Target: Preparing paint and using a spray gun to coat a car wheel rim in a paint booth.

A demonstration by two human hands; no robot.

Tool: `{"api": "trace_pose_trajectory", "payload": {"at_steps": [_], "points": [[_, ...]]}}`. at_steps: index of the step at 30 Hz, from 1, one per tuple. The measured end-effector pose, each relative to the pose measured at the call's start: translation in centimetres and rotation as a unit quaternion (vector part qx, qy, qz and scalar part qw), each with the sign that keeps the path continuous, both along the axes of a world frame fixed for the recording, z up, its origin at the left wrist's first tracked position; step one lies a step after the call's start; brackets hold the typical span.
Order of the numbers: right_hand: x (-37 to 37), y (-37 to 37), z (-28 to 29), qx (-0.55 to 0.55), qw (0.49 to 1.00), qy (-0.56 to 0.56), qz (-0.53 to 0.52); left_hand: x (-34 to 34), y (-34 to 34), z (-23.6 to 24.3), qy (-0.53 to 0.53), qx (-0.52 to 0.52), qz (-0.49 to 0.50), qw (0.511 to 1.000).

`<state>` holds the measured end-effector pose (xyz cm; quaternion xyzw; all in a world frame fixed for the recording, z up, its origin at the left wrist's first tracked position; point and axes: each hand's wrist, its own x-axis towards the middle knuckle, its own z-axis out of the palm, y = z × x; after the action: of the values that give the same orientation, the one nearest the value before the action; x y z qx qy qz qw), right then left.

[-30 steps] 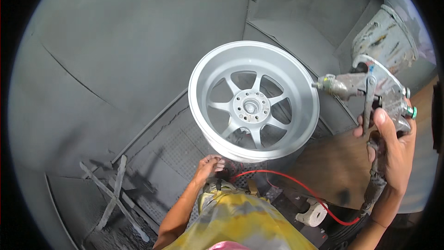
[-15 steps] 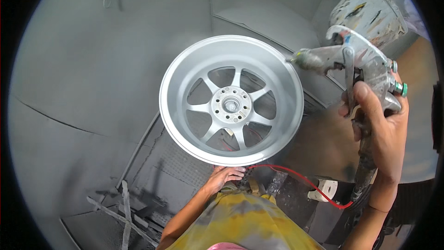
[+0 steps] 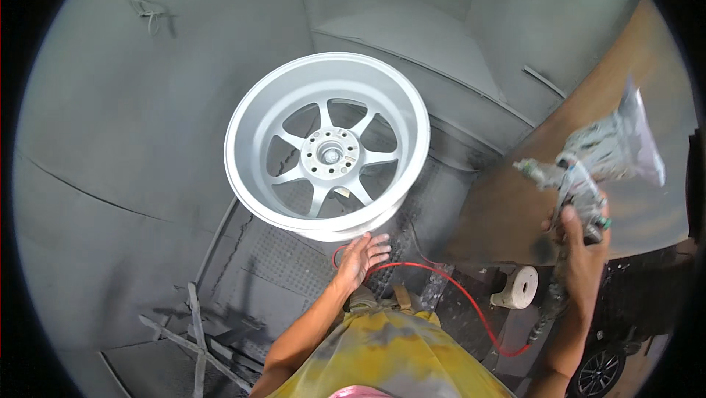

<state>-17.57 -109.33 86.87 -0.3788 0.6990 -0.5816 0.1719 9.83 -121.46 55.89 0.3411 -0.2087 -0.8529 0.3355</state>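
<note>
A silver spoked wheel rim [image 3: 331, 230] sits raised at the centre, its hollow side facing me and its near outer wall showing. My left hand [image 3: 360, 260] is just below its near edge, fingers spread; whether a fingertip touches the rim I cannot tell. At the right, my right hand [image 3: 586, 247] is closed round the grip of a paint-stained spray gun [image 3: 577, 186]. The gun's nozzle points left toward the wheel, well apart from it. On top of the gun is a smeared paint cup [image 3: 599, 144] with clear plastic film at its end.
A red air hose [image 3: 471, 295] curves across the floor to the gun's hose. Beside it is a white roll [image 3: 522, 288]. A crossed metal stand [image 3: 197, 339] is at the lower left. Grey walls [image 3: 147, 140] and a brownish curved panel [image 3: 507, 214] surround the wheel. A car wheel [image 3: 599, 368] shows lower right.
My right hand has drawn the spray gun down and away from the rim. The wheel has turned and appears farther left, with its near wall now showing. My left hand's fingers have spread.
</note>
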Motion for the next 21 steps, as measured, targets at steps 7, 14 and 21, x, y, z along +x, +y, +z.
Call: {"api": "trace_pose_trajectory", "payload": {"at_steps": [7,14,21], "points": [[-2.3,7.3,-9.6,0.030,0.993,-0.101,0.047,-0.4,0.6,-0.1,-0.035,-0.034,0.085,0.995],[-0.6,9.6,-14.7,0.083,0.982,-0.096,0.137,11.2,-4.3,-3.1,-0.116,-0.095,0.142,0.978],[0.1,8.8,-17.4,0.004,0.976,-0.084,0.199,17.3,-15.5,3.8,-0.380,-0.088,0.266,0.882]]}}
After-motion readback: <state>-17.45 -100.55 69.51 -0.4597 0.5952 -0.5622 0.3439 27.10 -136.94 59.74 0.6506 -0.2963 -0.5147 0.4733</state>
